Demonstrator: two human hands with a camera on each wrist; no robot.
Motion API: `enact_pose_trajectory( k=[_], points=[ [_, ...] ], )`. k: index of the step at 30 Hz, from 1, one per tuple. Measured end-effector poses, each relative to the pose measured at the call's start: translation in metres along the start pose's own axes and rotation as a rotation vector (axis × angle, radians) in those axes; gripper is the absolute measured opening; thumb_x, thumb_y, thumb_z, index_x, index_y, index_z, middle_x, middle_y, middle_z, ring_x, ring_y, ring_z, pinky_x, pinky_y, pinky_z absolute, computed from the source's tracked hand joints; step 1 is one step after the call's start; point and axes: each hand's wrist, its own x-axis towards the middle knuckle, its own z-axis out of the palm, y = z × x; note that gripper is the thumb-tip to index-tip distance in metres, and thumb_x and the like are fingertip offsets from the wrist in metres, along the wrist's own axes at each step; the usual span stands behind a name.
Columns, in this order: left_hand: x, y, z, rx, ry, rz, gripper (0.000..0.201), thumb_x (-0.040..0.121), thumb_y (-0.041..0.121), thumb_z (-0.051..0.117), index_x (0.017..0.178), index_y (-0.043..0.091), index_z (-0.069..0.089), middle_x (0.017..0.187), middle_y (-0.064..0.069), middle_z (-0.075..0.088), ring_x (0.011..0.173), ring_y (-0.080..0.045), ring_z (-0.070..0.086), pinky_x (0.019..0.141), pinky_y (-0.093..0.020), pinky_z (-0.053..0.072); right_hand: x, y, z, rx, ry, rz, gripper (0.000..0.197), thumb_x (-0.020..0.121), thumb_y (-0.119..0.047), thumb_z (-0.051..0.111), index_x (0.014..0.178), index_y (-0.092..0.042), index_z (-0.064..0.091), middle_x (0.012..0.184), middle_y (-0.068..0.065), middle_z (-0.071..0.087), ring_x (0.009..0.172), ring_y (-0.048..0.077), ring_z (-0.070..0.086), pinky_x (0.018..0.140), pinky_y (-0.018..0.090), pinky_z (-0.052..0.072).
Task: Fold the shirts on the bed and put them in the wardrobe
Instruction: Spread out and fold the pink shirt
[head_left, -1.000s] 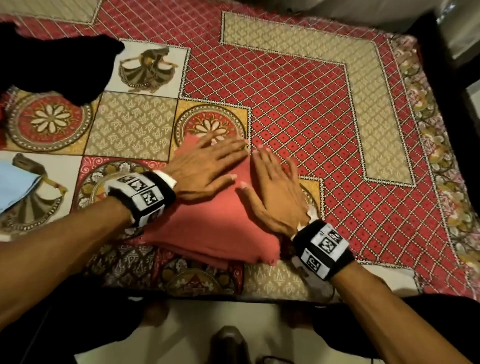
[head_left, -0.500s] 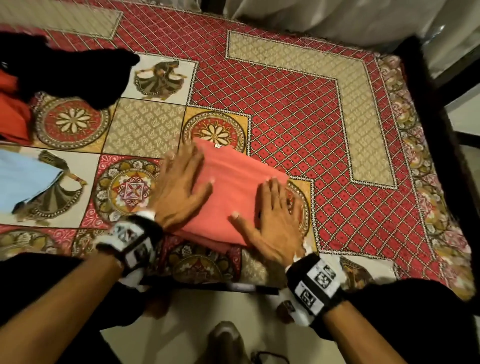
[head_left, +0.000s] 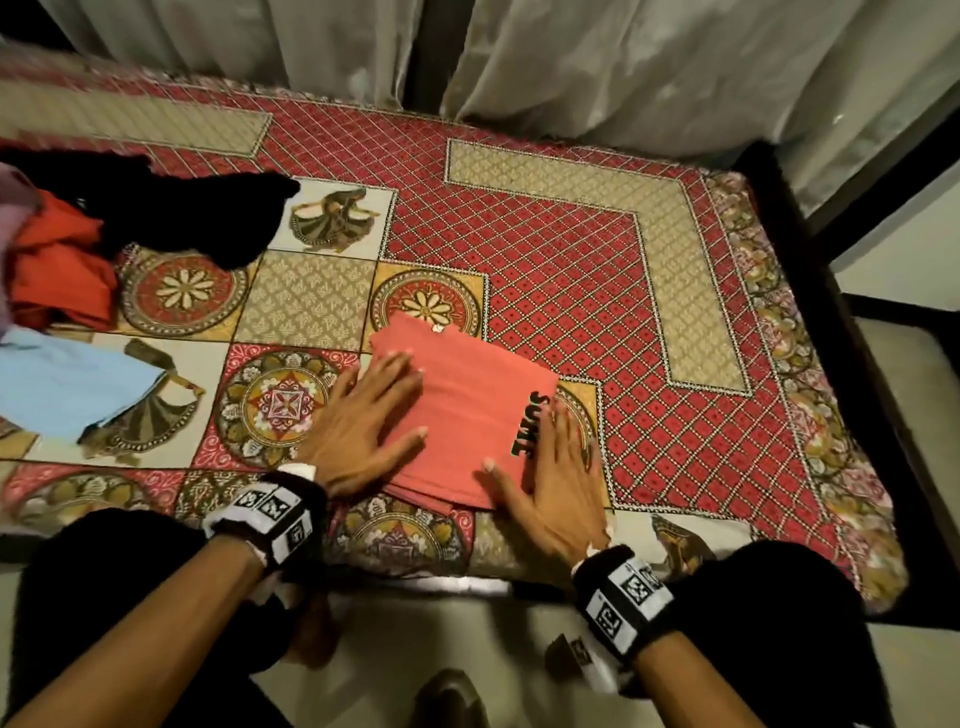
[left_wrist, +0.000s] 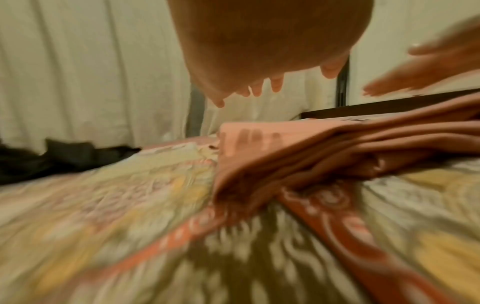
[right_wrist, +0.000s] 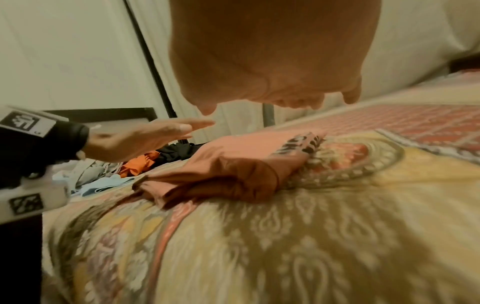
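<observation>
Far left on the bed (head_left: 571, 270): heaped black shirt (head_left: 197, 213), orange shirt (head_left: 57, 260), blue shirt (head_left: 62, 384). Near the front edge, folded pink shirt (head_left: 467, 410), black lettering up. Left hand (head_left: 363, 431) flat, fingers straight and spread, above its left side. Right hand (head_left: 550, 488) likewise flat and spread at its right edge.

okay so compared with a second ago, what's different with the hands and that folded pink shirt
Both hands have slid apart: a second ago they lay flat together on top; now the left hand is at the folded pink shirt's left edge and the right hand at its right, both open and lifted just above the cloth. Black lettering now shows. The shirt stays folded on the bed; the unfolded clothes are untouched.
</observation>
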Motion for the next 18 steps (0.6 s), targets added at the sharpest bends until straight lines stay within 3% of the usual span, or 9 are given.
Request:
enact_pose_trajectory(
  k=[3, 7, 10, 12, 13, 15, 18],
  points=[
    [0.049, 0.003, 0.003, 0.094, -0.073, 0.111, 0.078, 0.102, 0.071, 0.019, 0.164, 0.029, -0.002, 0.171, 0.002, -0.015, 0.157, -0.013, -0.016, 0.127, -0.052, -0.008, 0.043, -0.011, -0.002, -0.069, 0.092, -0.109, 0.097, 0.095, -0.081, 0.016, 0.163, -0.016, -0.009, 0.168, 0.006, -0.02, 0.156, 0.019, -0.019, 0.124, 0.053, -0.014],
    [0.087, -0.046, 0.025, 0.069, -0.193, -0.118, 0.089, 0.093, 0.081, 0.002, 0.163, 0.028, -0.011, 0.171, -0.001, -0.013, 0.156, -0.015, -0.015, 0.127, -0.052, -0.01, 0.082, 0.024, 0.033, -0.169, -0.014, 0.003, 0.1, 0.094, -0.083, 0.012, 0.163, -0.013, -0.005, 0.17, 0.007, -0.012, 0.158, 0.022, -0.01, 0.125, 0.06, 0.001],
    [0.07, -0.062, 0.029, -0.245, -0.065, -0.263, 0.088, 0.096, 0.078, 0.025, 0.164, 0.032, -0.005, 0.172, 0.009, -0.009, 0.158, -0.009, -0.004, 0.128, -0.041, -0.004, 0.068, 0.047, 0.038, -0.093, 0.041, -0.014, 0.098, 0.097, -0.078, 0.02, 0.163, -0.01, -0.003, 0.172, 0.007, -0.006, 0.158, 0.018, -0.011, 0.127, 0.051, -0.002],
    [0.049, -0.065, 0.032, -0.526, 0.103, -0.467, 0.089, 0.092, 0.072, 0.052, 0.163, 0.037, 0.009, 0.171, 0.009, 0.015, 0.155, -0.013, 0.02, 0.127, -0.045, 0.017, 0.06, 0.045, 0.031, 0.046, 0.087, 0.013, 0.094, 0.098, -0.07, 0.033, 0.163, -0.009, 0.004, 0.171, 0.009, 0.009, 0.158, 0.02, 0.005, 0.128, 0.045, 0.004],
    [0.04, -0.064, 0.03, -0.591, 0.176, -0.565, 0.09, 0.087, 0.069, 0.062, 0.16, 0.036, 0.021, 0.164, 0.005, 0.033, 0.148, -0.018, 0.037, 0.121, -0.047, 0.032, 0.059, 0.04, 0.028, 0.143, 0.134, 0.064, 0.092, 0.095, -0.064, 0.043, 0.163, -0.011, 0.012, 0.168, 0.01, 0.023, 0.155, 0.023, 0.02, 0.126, 0.044, 0.014],
    [0.027, -0.063, 0.027, -0.702, 0.185, -0.718, 0.087, 0.075, 0.068, 0.077, 0.147, 0.033, 0.043, 0.133, 0.001, 0.061, 0.116, -0.021, 0.062, 0.095, -0.043, 0.053, 0.054, 0.03, 0.022, 0.334, 0.212, 0.248, 0.083, 0.086, -0.053, 0.06, 0.157, -0.021, 0.029, 0.151, 0.003, 0.049, 0.137, 0.025, 0.048, 0.113, 0.045, 0.039],
    [0.03, -0.046, 0.017, -0.84, 0.077, -0.915, 0.064, 0.07, 0.053, 0.09, 0.121, 0.024, 0.065, 0.094, 0.002, 0.074, 0.069, -0.015, 0.068, 0.057, -0.031, 0.054, 0.053, 0.004, 0.009, 0.564, 0.136, 0.505, 0.061, 0.078, -0.041, 0.07, 0.134, -0.031, 0.047, 0.114, -0.005, 0.069, 0.104, 0.021, 0.066, 0.087, 0.037, 0.051]
  ],
)
